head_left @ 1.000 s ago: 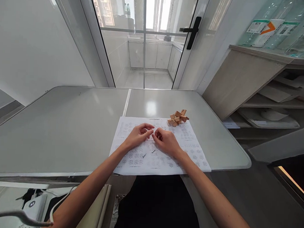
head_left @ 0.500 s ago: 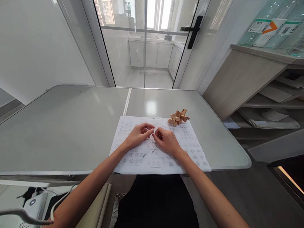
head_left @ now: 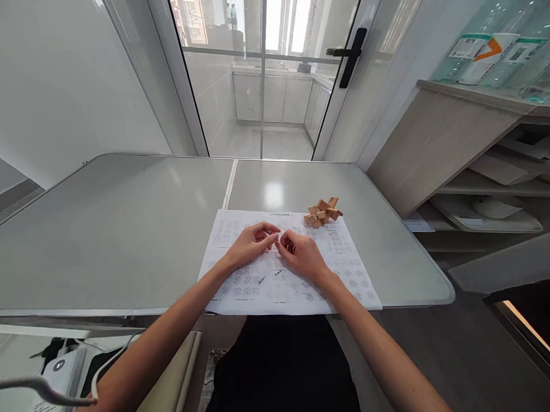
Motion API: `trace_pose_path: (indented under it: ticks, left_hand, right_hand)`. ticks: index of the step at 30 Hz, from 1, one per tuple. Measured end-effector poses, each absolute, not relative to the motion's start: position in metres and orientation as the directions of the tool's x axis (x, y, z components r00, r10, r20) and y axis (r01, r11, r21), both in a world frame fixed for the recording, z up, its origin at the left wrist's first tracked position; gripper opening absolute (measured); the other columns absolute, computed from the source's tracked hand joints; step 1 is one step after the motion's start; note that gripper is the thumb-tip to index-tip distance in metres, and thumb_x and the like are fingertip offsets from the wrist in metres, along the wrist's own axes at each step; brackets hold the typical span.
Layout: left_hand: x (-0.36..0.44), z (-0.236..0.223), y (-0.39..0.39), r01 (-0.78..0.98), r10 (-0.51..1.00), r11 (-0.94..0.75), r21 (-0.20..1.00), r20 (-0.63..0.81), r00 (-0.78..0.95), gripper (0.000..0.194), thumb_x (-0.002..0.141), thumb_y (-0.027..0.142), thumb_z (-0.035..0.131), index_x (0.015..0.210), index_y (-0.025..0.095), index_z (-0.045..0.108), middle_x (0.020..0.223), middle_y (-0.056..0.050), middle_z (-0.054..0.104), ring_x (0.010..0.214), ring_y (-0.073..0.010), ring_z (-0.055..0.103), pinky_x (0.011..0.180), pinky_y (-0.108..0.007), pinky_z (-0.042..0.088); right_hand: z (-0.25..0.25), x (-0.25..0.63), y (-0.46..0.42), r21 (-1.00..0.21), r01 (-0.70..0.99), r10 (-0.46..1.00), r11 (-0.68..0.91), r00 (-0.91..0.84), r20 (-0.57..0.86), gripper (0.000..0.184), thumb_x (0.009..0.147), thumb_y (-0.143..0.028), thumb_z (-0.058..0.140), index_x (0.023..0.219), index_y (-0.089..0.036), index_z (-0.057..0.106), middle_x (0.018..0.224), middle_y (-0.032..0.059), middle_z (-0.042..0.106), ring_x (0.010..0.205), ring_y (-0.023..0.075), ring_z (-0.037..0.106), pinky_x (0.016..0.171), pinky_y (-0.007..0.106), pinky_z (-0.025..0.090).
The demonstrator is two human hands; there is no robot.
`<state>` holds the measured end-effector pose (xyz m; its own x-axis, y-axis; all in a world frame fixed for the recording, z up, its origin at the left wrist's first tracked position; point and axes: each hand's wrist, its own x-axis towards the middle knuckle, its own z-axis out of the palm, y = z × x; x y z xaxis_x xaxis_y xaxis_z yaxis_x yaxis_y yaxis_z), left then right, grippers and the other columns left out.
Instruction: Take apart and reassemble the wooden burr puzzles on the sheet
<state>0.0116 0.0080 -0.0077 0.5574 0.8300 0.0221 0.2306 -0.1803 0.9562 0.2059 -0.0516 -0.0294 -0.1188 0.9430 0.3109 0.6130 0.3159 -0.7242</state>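
A printed paper sheet with small diagrams and a few dark pen marks lies at the table's front edge. My left hand rests over its middle, palm inward, with fingers loosely bent and apart. Facing it, my right hand lies on the sheet with its fingers curled and a gap between thumb and forefinger. The fingertips of both hands almost meet; nothing shows between them. Beyond my right hand, a wooden interlocking puzzle of several blocks sits at the sheet's far right corner, untouched.
The grey table spreads left and right of the sheet. A glass door with a black handle stands behind it. At right, a shelf unit carries plastic bottles. A grey cable runs at lower left.
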Motion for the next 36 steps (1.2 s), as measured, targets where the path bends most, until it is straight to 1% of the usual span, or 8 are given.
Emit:
trace_pose_path:
  ticks: [11, 19, 29, 36]
  left_hand:
    - [0.0117, -0.0082, 0.0085, 0.23, 0.825, -0.178, 0.957, 0.018, 0.565, 0.032, 0.096, 0.049, 0.068, 0.113, 0.022, 0.073, 0.086, -0.002, 0.069, 0.076, -0.0158, 0.065, 0.073, -0.032, 0.053]
    - [0.0113, -0.0097, 0.0092, 0.223, 0.821, -0.18, 0.958, 0.021, 0.571, 0.031, 0.096, 0.048, 0.069, 0.114, 0.023, 0.073, 0.09, -0.003, 0.071, 0.077, -0.0161, 0.066, 0.073, -0.032, 0.054]
    - [0.0113, -0.0059, 0.0077, 0.22, 0.814, -0.183, 0.958, 0.022, 0.58, 0.033, 0.096, 0.049, 0.068, 0.114, 0.022, 0.073, 0.094, -0.004, 0.072, 0.078, -0.0163, 0.066, 0.075, -0.033, 0.055]
    - [0.011, -0.0065, 0.0085, 0.208, 0.808, -0.18, 0.961, 0.024, 0.589, 0.031, 0.096, 0.048, 0.068, 0.113, 0.022, 0.073, 0.093, -0.004, 0.072, 0.078, -0.0162, 0.066, 0.075, -0.033, 0.055]
  right_hand:
    - [-0.0306, 0.206, -0.0508, -0.721, 0.617, 0.942, 0.315, -0.113, 0.315, 0.025, 0.1, -0.036, 0.056, 0.078, -0.025, 0.049, 0.067, -0.0027, 0.061, 0.057, 0.0155, 0.053, 0.059, 0.031, 0.038]
    - [-0.03, 0.2051, -0.0507, -0.723, 0.618, 0.944, 0.31, -0.111, 0.31, 0.028, 0.102, -0.039, 0.055, 0.078, -0.026, 0.048, 0.067, -0.0022, 0.061, 0.057, 0.0154, 0.053, 0.059, 0.03, 0.039]
    - [-0.0323, 0.2059, -0.0502, -0.718, 0.617, 0.939, 0.323, -0.117, 0.323, 0.027, 0.102, -0.036, 0.056, 0.078, -0.026, 0.049, 0.067, -0.0024, 0.062, 0.057, 0.0152, 0.052, 0.059, 0.03, 0.038]
    - [-0.0285, 0.2041, -0.0522, -0.722, 0.613, 0.941, 0.321, -0.12, 0.317, 0.03, 0.103, -0.04, 0.053, 0.078, -0.026, 0.047, 0.068, -0.0018, 0.062, 0.057, 0.0155, 0.052, 0.059, 0.031, 0.038]
